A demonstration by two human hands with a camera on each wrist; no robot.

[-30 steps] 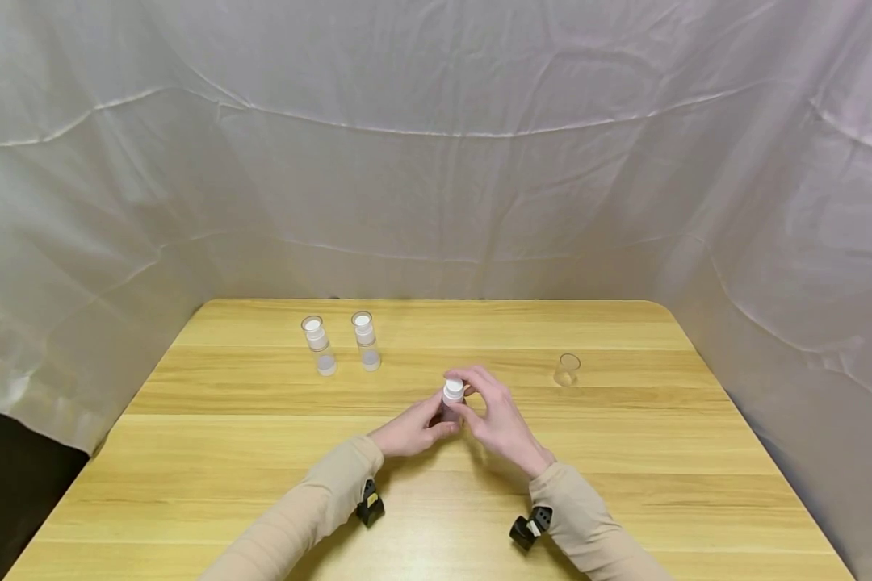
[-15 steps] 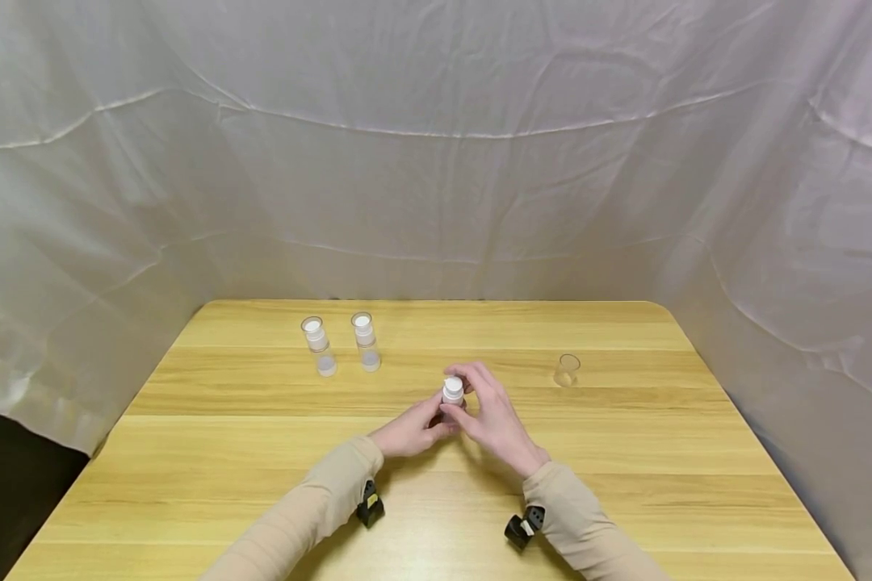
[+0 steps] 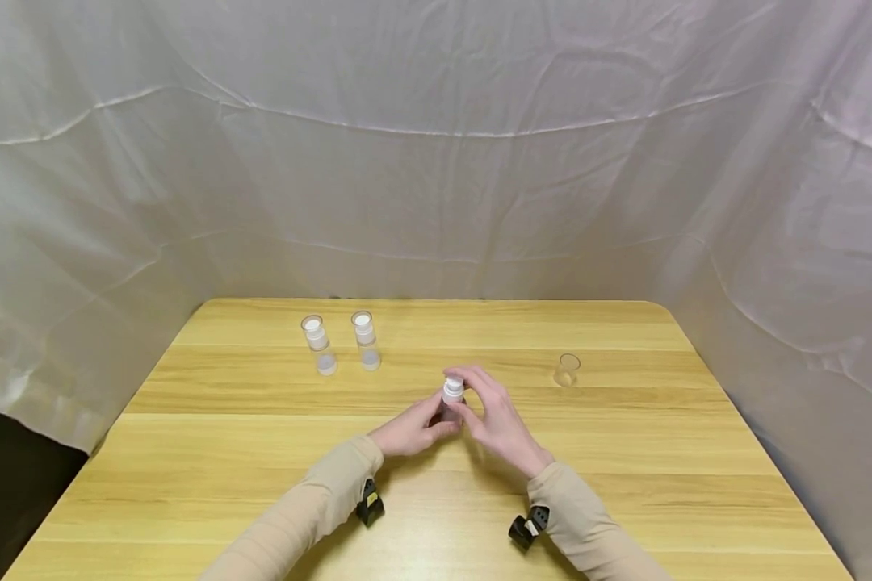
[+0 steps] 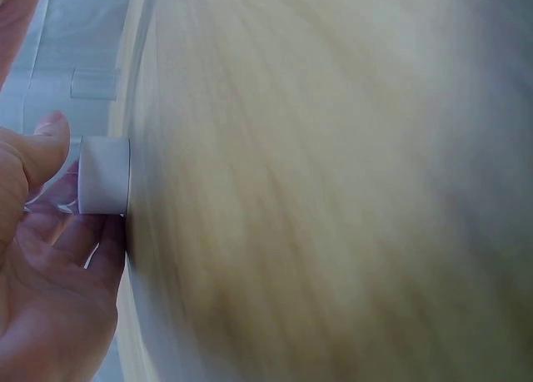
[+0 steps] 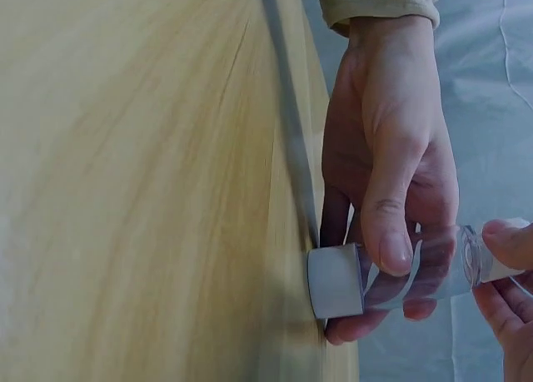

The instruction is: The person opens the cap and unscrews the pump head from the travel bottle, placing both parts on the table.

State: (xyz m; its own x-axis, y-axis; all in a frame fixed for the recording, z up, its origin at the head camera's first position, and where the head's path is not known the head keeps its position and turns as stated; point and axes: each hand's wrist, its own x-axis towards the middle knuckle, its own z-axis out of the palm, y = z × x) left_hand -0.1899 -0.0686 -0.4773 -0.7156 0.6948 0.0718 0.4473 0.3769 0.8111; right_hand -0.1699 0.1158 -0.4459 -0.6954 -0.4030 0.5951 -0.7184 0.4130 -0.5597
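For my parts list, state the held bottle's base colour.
White base, clearest in the right wrist view.

Two clear bottles [image 3: 319, 345] [image 3: 366, 340] stand near each other on a wood-grain table [image 3: 189, 452].
Pale, creased sheeting [image 3: 436, 177] hangs behind; I see a small clear cup [image 3: 567, 370] toward the right.

Head view — high, from near side, facing far curtain [image 3: 436, 194] and down over table [image 3: 225, 476]. Wrist views — low, close, rolled sideways; both share bottle [image 3: 453, 393].
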